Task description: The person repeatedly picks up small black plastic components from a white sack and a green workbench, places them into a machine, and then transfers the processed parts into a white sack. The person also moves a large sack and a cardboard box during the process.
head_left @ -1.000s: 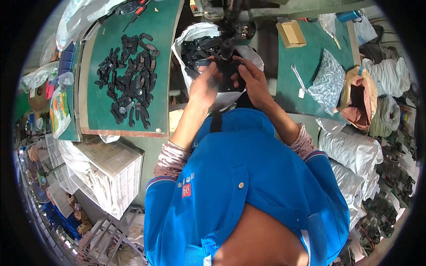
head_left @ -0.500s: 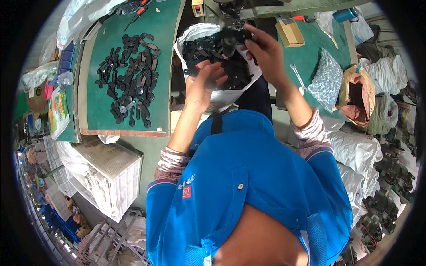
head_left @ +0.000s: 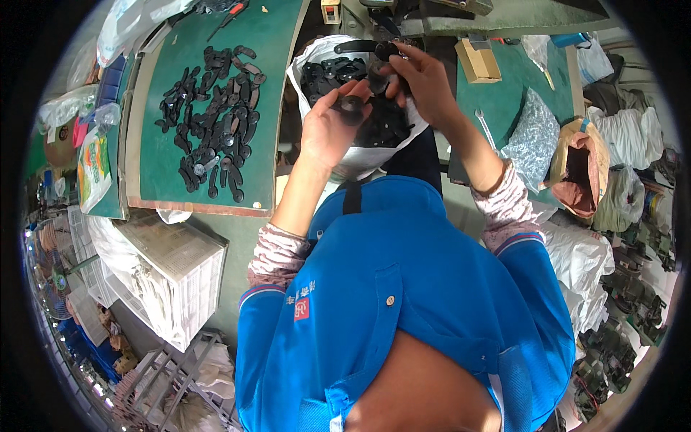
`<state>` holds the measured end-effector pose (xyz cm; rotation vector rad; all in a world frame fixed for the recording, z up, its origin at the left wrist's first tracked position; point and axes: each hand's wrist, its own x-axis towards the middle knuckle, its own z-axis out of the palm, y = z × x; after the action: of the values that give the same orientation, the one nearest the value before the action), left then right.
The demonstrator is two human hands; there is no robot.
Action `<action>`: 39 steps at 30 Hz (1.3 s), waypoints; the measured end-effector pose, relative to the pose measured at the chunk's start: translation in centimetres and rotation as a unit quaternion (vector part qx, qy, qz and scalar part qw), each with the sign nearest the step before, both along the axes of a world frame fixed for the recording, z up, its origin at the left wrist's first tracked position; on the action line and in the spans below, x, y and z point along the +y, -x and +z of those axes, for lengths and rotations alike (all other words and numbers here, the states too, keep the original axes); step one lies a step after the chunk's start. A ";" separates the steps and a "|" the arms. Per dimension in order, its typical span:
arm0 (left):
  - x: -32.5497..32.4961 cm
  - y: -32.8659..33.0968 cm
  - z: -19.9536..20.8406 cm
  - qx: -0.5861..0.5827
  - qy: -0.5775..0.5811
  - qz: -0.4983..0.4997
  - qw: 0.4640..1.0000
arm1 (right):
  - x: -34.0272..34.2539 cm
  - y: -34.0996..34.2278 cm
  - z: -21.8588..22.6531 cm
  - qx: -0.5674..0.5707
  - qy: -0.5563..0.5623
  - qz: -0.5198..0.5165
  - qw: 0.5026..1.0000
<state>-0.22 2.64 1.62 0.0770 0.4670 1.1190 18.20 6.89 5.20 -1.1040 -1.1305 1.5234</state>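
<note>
My left hand (head_left: 330,133) is palm up over a white sack (head_left: 299,75), its fingers curled around a black plastic part (head_left: 350,108) with a rounded end. To the right, my right hand (head_left: 426,81) pinches a curved black lever-like part (head_left: 356,46) between thumb and fingers above the sack's far rim. Inside the sack lies a heap of similar black parts (head_left: 385,129). A dim grey metal piece (head_left: 376,75) stands between the hands; its shape is hard to make out.
Many black curved parts (head_left: 230,101) are spread on the green table (head_left: 158,151) at left, with a red-handled tool (head_left: 229,20) behind them. A second green table at right bears an open cardboard box (head_left: 478,61), a wrench (head_left: 486,129) and a clear bag of small metal pieces (head_left: 534,133).
My left hand has shifted slightly up and now has a black part in its fingers. My right hand has come a little down and left, with the curved part pointing left.
</note>
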 end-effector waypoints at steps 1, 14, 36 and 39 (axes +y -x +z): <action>-0.1 -0.1 0.0 0.006 0.008 0.001 1.000 | -0.7 0.1 -0.1 0.014 0.031 0.010 0.999; -1.5 -1.7 -2.8 0.274 -0.079 -0.079 0.955 | -6.7 -0.1 -2.8 -0.275 -0.237 0.011 0.932; -3.5 -1.5 -1.2 0.367 -0.111 -0.031 0.923 | -7.8 -0.1 -3.4 -0.140 -0.091 -0.043 0.985; -2.6 -2.3 0.3 0.362 -0.088 -0.012 0.928 | -7.2 -0.1 -2.3 -0.169 -0.174 -0.066 0.968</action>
<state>2.05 0.00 1.88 0.6695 1.0168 1.0847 18.26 -0.29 2.95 -1.1910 -1.4590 1.0059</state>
